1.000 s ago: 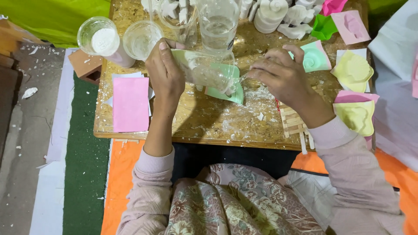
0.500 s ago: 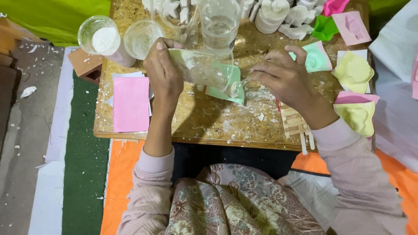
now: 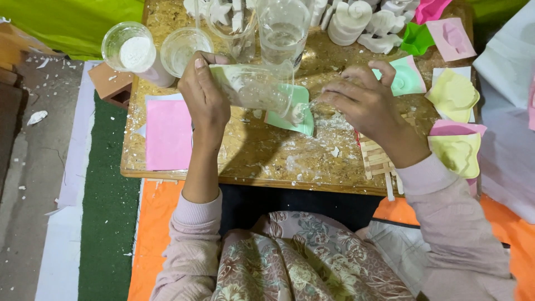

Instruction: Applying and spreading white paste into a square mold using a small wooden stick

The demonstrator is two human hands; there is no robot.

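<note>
My left hand [image 3: 205, 96] grips a clear plastic cup [image 3: 253, 86], tipped on its side with its mouth over a light green square mould [image 3: 292, 111] on the wooden board [image 3: 251, 150]. White liquid sits at the cup's lip above the mould. Just right of the mould is my right hand [image 3: 365, 103], fingers curled, apparently holding a thin stick that is hard to see.
A pink sheet [image 3: 168, 134] lies at the board's left. A cup with white powder [image 3: 134, 51], an empty cup [image 3: 183, 47] and clear jugs [image 3: 281, 28] stand at the back. White cast figures [image 3: 356, 22] and green, pink and yellow moulds [image 3: 454, 95] fill the right side.
The cup has tilted a little further over the green mould. My right hand has shifted slightly left towards the mould.
</note>
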